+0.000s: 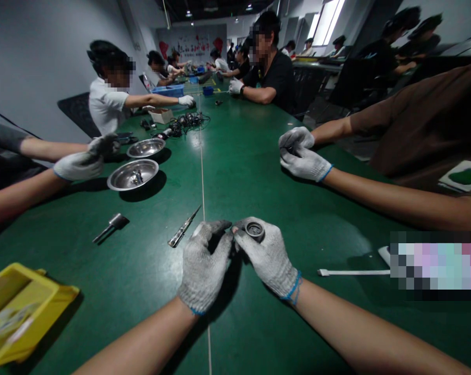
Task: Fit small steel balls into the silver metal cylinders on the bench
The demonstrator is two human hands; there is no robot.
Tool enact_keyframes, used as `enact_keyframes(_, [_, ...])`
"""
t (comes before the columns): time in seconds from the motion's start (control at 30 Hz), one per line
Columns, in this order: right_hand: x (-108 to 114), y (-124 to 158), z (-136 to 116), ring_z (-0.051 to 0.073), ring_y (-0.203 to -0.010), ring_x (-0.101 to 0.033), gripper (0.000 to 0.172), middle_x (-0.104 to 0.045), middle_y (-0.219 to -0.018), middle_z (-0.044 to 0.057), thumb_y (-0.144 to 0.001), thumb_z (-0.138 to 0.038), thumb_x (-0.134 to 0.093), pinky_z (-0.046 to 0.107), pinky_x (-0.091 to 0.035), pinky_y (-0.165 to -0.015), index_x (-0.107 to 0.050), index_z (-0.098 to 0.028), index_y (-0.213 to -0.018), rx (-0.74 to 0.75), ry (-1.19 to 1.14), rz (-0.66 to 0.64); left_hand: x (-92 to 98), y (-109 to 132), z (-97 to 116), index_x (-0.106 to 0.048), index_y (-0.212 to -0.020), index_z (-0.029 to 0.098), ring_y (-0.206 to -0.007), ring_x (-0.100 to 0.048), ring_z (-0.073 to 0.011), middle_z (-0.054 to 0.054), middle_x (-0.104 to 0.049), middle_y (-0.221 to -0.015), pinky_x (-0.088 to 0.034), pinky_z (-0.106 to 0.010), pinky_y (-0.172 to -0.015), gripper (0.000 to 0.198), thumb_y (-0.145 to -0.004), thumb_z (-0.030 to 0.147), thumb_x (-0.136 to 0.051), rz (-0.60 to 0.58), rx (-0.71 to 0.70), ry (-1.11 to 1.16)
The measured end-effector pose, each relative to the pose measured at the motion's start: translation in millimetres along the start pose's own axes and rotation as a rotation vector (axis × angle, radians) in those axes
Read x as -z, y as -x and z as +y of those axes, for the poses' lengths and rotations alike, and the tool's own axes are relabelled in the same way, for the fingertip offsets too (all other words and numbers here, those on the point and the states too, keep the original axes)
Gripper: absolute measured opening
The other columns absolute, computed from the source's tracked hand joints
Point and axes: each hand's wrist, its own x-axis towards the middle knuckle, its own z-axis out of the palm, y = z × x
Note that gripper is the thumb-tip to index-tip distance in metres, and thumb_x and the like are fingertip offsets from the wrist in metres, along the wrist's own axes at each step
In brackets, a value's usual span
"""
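Note:
Both of my hands wear white knitted gloves with darkened fingertips. My right hand [267, 256] is closed around a small round dark part [255, 230], which shows a ringed, hollow face between thumb and fingers. Close beside it, my left hand [206, 265] is pinched, its fingertips meeting those of the right. Whatever the left fingertips grip is hidden. Just left of that hand, a slim screwdriver [184, 229] with a shiny handle lies on the green table [239, 177]. Farther left rests a metal piece [112, 227] with a wide cylindrical head and thin legs.
Two steel bowls [133, 176] stand at left, the nearer holding small metal parts. A yellow bin [28, 312] occupies the near left corner. At right are a white cable [352, 272] and a blurred-out object. Co-workers' gloved hands [304, 156] work on both sides; black cables [186, 124] lie farther back.

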Motion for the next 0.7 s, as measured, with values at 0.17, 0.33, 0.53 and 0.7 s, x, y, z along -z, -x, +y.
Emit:
enact_keyframes(0.17, [-0.1,-0.1,-0.6,0.02,-0.058,-0.067,0.017,-0.073,-0.063,0.004,-0.08,-0.034,-0.067,0.028,-0.055,-0.057,-0.069,-0.021,-0.069,-0.001,0.0,0.003,1.1,0.3,0.9,-0.078,-0.102,0.024,-0.092,-0.074,-0.0216,-0.004,-0.078,-0.097,-0.059,-0.034,-0.086,0.016,-0.094,0.028,-0.065,-0.026,-0.024,0.019])
enact_keyframes(0.33, [-0.2,0.0,-1.8,0.02,-0.056,-0.066,0.018,-0.071,-0.061,0.004,-0.08,-0.035,-0.067,0.028,-0.054,-0.057,-0.069,-0.021,-0.068,-0.007,0.014,0.006,1.1,0.8,2.1,-0.078,-0.098,0.023,-0.086,-0.074,-0.0204,-0.003,-0.077,-0.091,-0.058,-0.032,-0.079,0.015,-0.094,0.03,-0.066,-0.021,-0.013,0.038])
enact_keyframes(0.53, [0.1,0.3,-2.3,0.019,-0.055,-0.066,0.019,-0.071,-0.06,0.003,-0.08,-0.034,-0.067,0.027,-0.054,-0.055,-0.068,-0.021,-0.067,-0.01,0.002,0.008,0.0,-0.9,2.7,-0.077,-0.094,0.022,-0.084,-0.073,-0.0202,-0.003,-0.077,-0.088,-0.058,-0.032,-0.08,0.013,-0.093,0.029,-0.066,-0.015,0.026,0.063])
enact_keyframes(0.7, [1.3,0.0,-2.6,0.02,-0.059,-0.068,0.015,-0.073,-0.065,0.004,-0.078,-0.033,-0.067,0.028,-0.056,-0.059,-0.07,-0.021,-0.07,0.0,-0.014,0.0,0.3,-2.0,2.7,-0.078,-0.092,0.022,-0.085,-0.073,-0.0205,-0.003,-0.077,-0.088,-0.057,-0.033,-0.082,0.014,-0.091,0.03,-0.066,0.014,0.026,0.039])
